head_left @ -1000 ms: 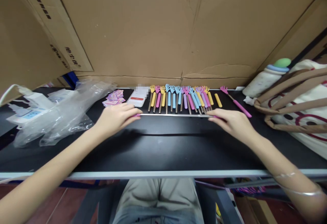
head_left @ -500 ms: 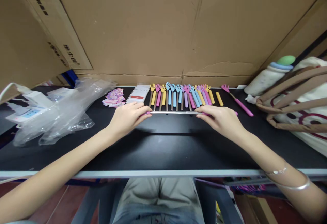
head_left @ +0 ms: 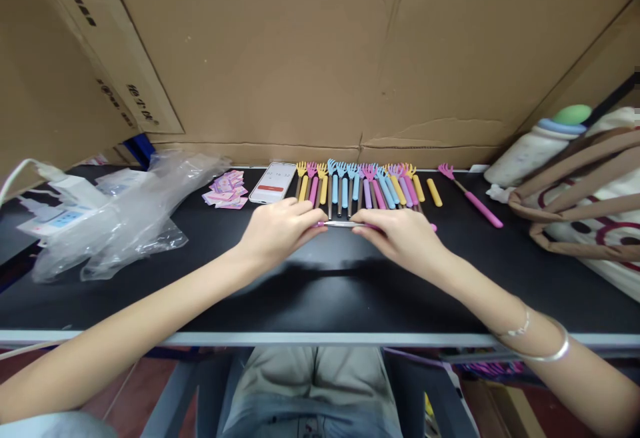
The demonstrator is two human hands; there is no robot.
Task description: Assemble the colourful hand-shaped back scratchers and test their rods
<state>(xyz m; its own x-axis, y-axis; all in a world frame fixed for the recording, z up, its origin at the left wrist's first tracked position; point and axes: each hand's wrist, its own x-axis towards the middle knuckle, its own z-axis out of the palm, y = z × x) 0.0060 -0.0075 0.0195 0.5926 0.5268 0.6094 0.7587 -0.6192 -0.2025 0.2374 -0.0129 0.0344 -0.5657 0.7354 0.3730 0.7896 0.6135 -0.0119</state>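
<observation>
Between my hands, level above the black table, is a back scratcher with a metal telescopic rod (head_left: 340,224) and pink ends. My left hand (head_left: 283,228) is closed on its left pink end, which my fingers mostly hide. Around the pink handle on the right, my right hand (head_left: 405,235) is closed, and the handle's tip pokes out past it. Just behind lies a row of back scratchers (head_left: 353,185) in yellow, pink, blue and purple, with loose coloured handles among them. A pink back scratcher (head_left: 473,198) lies apart on the right.
Left of the row lie a phone (head_left: 273,183) and a pile of small pink-purple cards (head_left: 226,190). Clear plastic bags (head_left: 125,218) cover the left side near a white power strip (head_left: 55,221). On the right are a bottle (head_left: 530,151) and a fabric bag (head_left: 600,225). Cardboard (head_left: 280,51) walls the back.
My hands have come closer together, and the bare metal rod showing between them is much shorter. The view has shifted slightly.
</observation>
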